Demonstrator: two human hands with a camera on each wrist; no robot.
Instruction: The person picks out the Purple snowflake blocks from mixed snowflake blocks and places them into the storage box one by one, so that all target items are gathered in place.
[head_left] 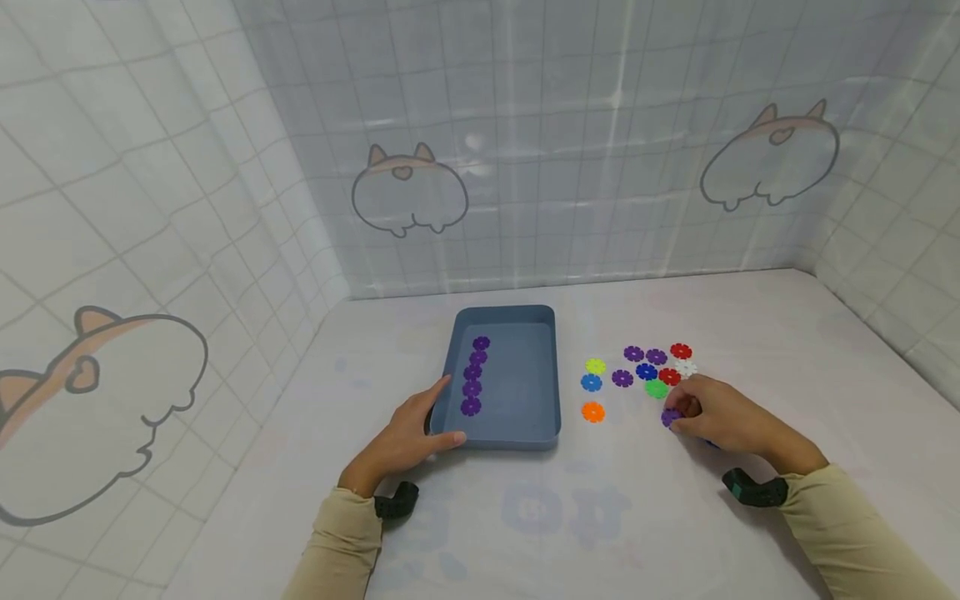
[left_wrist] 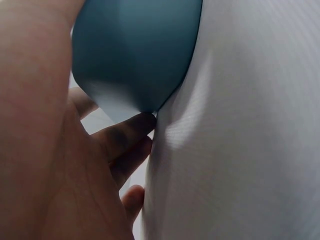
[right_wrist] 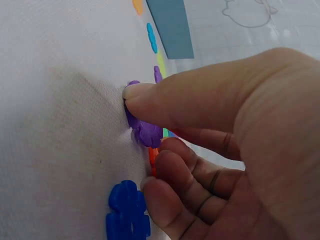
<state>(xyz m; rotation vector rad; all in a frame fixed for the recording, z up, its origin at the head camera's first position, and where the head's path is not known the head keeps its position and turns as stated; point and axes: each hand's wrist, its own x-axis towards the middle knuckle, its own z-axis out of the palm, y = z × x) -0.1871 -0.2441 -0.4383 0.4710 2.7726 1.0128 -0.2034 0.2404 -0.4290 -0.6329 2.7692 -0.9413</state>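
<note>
My left hand [head_left: 407, 432] rests at the near left corner of a blue-grey tray [head_left: 517, 444], its thumb along the front edge and fingers spread against the left wall. In the left wrist view the fingertips touch low on the tray's side. Inside the tray, several purple flower-shaped discs [head_left: 472, 372] lie in a column toward the left. My right hand [head_left: 723, 414] pinches another purple flower disc [right_wrist: 148, 132] at the tabletop, thumb on its face; the index fingertip is hidden. A dark blue flower disc [right_wrist: 127, 212] lies beside the curled fingers, mostly hidden in the head view.
Between tray and right hand lie loose discs: orange [head_left: 593, 412], light blue [head_left: 591, 382], yellow [head_left: 596, 366], green [head_left: 656, 389], red [head_left: 681, 351], white [head_left: 686, 367], dark blue [head_left: 647, 372] and several purple [head_left: 622, 378]. Tiled-print sheeting [head_left: 525, 208] walls the table's back and sides.
</note>
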